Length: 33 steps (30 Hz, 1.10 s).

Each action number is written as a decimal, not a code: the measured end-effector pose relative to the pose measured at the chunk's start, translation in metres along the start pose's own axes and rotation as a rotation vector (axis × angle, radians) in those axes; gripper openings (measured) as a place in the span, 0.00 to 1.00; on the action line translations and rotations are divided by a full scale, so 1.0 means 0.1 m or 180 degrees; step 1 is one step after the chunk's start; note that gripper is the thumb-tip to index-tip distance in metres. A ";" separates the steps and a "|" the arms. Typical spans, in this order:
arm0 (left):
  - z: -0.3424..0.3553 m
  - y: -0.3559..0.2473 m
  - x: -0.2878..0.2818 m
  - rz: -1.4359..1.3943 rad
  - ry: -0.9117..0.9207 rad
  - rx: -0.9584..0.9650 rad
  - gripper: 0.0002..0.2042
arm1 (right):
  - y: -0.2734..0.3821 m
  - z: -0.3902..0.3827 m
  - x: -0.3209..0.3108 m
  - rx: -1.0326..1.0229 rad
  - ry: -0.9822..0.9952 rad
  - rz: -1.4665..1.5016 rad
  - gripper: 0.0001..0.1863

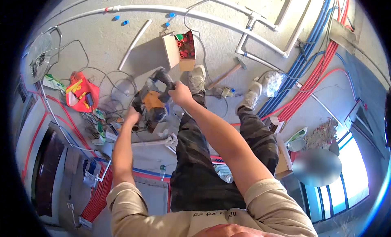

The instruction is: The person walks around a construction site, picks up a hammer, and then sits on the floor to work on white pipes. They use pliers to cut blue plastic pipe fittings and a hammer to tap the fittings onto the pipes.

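A power tool (153,100) with an orange body and dark grey handle parts hangs between my hands, over the floor left of my legs. My right hand (180,93) is closed round its dark handle on the right side. On the opposite side, my left hand (132,115) grips a dark part of the tool. Some blur and the tool's own bulk hide its working end, so its exact kind is unclear. Just beyond it stands an open cardboard box (171,51) with red fittings (186,45) inside.
White pipes (171,8) run across the far floor. A hammer (228,75) lies beyond my feet. Blue pipes (299,59) and red pipes (311,84) cross at the right. A red bag (82,90), loose cables (118,88) and a fan (40,57) are at the left.
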<state>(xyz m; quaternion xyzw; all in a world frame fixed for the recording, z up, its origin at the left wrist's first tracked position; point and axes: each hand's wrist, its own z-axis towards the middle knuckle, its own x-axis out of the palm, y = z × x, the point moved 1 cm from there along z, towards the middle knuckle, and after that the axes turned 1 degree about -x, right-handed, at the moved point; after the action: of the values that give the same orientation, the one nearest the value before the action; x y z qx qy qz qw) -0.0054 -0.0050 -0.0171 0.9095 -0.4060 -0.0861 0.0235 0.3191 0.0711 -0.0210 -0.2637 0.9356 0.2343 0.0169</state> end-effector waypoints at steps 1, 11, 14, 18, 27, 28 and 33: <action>-0.12 0.87 -0.25 0.0402 -0.0411 -0.0414 0.33 | 0.13 -0.38 0.35 -0.0077 0.0261 0.0066 0.17; 0.77 0.17 -0.58 0.0733 -0.1672 -0.0472 0.38 | -1.65 0.65 -1.08 0.0431 -0.0119 -0.1169 0.17; 1.13 0.00 -0.59 0.0730 -0.2068 -0.0175 0.36 | -2.53 0.97 -1.34 0.0618 -0.0090 -0.1286 0.19; 1.72 0.40 -0.54 0.0689 -0.2499 0.0284 0.37 | -3.01 1.33 -1.49 0.0517 -0.0082 -0.1488 0.18; 2.25 0.42 -0.37 0.0294 -0.2833 -0.0283 0.28 | -2.54 1.70 -1.60 -0.0625 0.0128 -0.2377 0.16; 2.18 0.21 -0.33 0.0446 -0.3483 0.0147 0.24 | -2.47 1.77 -1.61 -0.0702 0.0173 -0.2457 0.16; 0.60 -1.81 0.32 -0.0025 -0.3691 0.3458 0.08 | -1.82 1.87 -1.62 -0.1189 0.0447 -0.2634 0.14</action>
<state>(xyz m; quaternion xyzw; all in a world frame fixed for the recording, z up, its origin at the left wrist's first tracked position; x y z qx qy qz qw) 0.1380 0.0942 -0.1010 0.6053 -0.3355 -0.3358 -0.6389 0.5331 0.0964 -0.2401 -0.6289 0.6922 0.3540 -0.0022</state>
